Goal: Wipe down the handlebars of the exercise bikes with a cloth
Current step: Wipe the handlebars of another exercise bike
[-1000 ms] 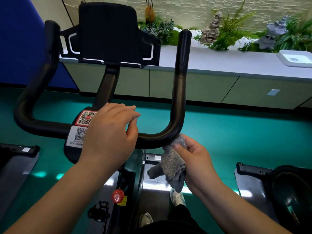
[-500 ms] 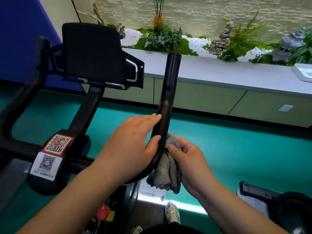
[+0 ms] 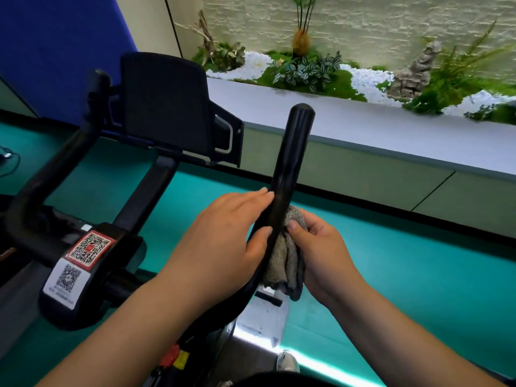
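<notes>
The long planter (image 3: 363, 127) along the far wall is holding white pebbles (image 3: 365, 79), moss, leafy plants (image 3: 304, 69) and a small rock figure (image 3: 413, 76); its right end is running out of view. In front of it, the black handlebar (image 3: 287, 169) of the exercise bike is rising upright at centre, its rounded tip standing against the planter's pale edge.

The left hand (image 3: 220, 244) is lying against the bar's left side, its fingers (image 3: 251, 195) straight and close together with the tips touching the bar, the thumb pressing lower down. The right hand (image 3: 321, 247) is gripping a grey cloth (image 3: 287, 261) against the bar's right side, thumb and fingers curling round the bunched top while the loose folds are hanging below. How far the cloth is wrapping behind the bar is hidden.

The bar's lower bend is disappearing under the left forearm. To the left, a dark tablet holder (image 3: 167, 107) is showing only its back, and QR code stickers (image 3: 75, 263) are sitting on the stem, their small print unreadable. A white shoe (image 3: 287, 361) is partly showing at the bottom edge on the teal floor (image 3: 391, 275).
</notes>
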Motion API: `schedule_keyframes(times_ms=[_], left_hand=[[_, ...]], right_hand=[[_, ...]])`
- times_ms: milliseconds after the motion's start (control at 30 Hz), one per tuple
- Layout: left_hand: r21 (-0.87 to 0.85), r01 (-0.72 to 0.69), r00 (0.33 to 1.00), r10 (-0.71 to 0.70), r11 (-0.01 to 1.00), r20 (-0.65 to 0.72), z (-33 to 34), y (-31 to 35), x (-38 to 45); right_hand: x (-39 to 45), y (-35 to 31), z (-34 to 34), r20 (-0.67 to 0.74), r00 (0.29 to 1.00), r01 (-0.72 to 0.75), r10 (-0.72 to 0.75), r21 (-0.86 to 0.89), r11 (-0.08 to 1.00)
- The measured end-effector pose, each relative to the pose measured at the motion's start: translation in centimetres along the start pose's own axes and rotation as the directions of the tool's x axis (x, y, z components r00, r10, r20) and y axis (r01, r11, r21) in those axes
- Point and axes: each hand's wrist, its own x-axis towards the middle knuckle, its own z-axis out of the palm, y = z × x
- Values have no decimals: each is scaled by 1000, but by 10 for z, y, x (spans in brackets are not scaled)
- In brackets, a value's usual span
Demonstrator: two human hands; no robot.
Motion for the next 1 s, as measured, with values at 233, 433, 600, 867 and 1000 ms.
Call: schedule_keyframes(times_ms=[233,433,600,867,1000], left_hand=[[19,25,999,-24,1000,-29,2,6,13],[40,41,996,-38,998,-77,1,12,26],[47,46,993,-41,998,-109,-2,17,40],[29,43,991,-39,999,-127,1,25,53],[13,59,988,-56,998,-141,3,25,54]], right_hand=[[38,-31,-4,8,999,35,-35,16,999],[59,-61,-6,38,994,102,-99,-64,993],[75,-85,-4,61,987,156,-150,-93,983],[88,-98,-5,59,976,212,-208,-76,974],[69,-76,-10,76,984,165,-159,-83,983]])
